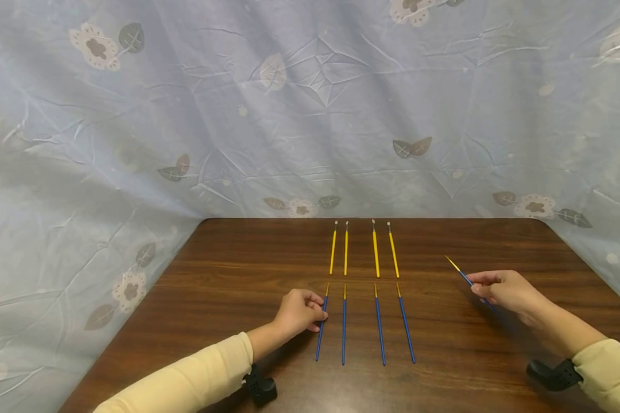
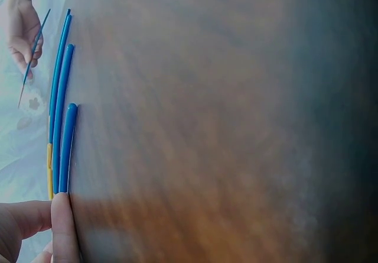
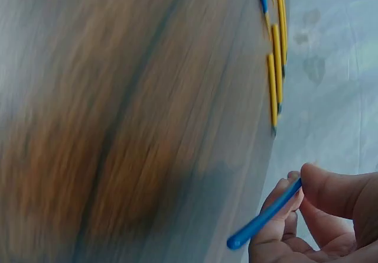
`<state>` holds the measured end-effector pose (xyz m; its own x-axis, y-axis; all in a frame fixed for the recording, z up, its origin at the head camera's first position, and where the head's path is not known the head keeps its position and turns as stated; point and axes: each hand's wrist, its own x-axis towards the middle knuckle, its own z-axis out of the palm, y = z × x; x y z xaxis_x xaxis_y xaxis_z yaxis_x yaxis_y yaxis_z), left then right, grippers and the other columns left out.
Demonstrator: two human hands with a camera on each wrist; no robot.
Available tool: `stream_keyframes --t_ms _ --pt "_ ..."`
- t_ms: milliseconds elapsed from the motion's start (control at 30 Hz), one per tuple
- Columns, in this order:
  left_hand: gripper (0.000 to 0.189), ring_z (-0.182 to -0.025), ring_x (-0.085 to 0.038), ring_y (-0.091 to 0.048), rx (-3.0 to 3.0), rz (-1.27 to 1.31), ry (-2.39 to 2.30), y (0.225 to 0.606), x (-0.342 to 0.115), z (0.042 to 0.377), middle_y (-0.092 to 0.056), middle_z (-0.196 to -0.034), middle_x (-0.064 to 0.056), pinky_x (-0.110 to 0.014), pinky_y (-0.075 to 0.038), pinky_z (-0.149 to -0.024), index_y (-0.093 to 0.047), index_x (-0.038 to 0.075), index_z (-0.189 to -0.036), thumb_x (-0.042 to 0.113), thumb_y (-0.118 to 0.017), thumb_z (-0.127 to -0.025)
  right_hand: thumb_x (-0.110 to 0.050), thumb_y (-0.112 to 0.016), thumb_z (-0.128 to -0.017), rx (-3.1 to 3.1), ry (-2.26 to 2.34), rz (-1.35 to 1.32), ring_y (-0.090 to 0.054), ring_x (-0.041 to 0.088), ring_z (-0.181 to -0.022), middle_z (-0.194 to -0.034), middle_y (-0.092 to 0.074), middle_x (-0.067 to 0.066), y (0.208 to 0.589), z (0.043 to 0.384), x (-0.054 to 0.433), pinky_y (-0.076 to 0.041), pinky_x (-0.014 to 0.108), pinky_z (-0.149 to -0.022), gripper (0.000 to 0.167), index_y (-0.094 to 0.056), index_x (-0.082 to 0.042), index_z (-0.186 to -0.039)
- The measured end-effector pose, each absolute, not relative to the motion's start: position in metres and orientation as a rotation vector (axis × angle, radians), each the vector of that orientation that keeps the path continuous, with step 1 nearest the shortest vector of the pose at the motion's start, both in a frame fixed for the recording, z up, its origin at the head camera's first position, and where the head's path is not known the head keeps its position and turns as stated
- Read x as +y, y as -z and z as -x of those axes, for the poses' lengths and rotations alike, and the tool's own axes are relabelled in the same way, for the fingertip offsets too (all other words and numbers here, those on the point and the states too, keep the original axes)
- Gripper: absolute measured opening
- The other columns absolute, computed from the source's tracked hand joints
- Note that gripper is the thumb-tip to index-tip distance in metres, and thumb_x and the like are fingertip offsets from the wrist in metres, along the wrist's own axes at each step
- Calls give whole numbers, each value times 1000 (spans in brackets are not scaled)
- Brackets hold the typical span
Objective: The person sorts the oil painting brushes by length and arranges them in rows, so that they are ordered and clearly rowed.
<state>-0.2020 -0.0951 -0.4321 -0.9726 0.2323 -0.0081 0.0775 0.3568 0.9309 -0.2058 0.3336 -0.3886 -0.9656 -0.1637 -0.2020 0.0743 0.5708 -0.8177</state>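
My left hand (image 1: pixel 299 311) pinches the leftmost blue-handled paintbrush (image 1: pixel 319 341) between thumb and fingers, and that brush lies in a row on the table. In the left wrist view, its blue handle (image 2: pixel 68 145) sticks out past the fingertips. Off to the right, my right hand (image 1: pixel 508 292) holds another blue paintbrush (image 1: pixel 462 276) above the table, its thin yellow tip pointing up and left. The rounded handle end (image 3: pixel 251 230) of this brush juts out from the thumb and fingers in the right wrist view. More blue paintbrushes (image 1: pixel 344 332) lie spaced beside the left hand, tips away from me.
Several yellow-handled paintbrushes (image 1: pixel 376 252) with pale bristles form a second row behind the blue ones. The brown wooden table (image 1: pixel 227 275) ends at a pale floral curtain (image 1: pixel 320 132) at the back and sides. A black wrist device (image 1: pixel 260 387) sits under each forearm.
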Motion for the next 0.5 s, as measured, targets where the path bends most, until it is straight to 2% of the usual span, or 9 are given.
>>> stream_keyframes --t_ms 200,500 --pt "22 -57 -16 -64 2460 -275 -1687 430 -95 200 -64 -71 -8 -31 -58 -50 -65 -12 -96 -10 -74 -77 -14 -59 -97 2537 1327 70 -57 29 -102 -121 -57 25 384 198 317 -53 40 -80 42 -53 13 -129" --pt "22 -58 -17 -64 2460 -280 -1688 430 -95 201 -64 -72 -8 -31 -58 -50 -65 -13 -97 -10 -74 -77 -6 -61 -94 2426 1456 42 -62 27 -99 -115 -61 23 385 187 293 -57 36 -79 39 -52 18 -123"
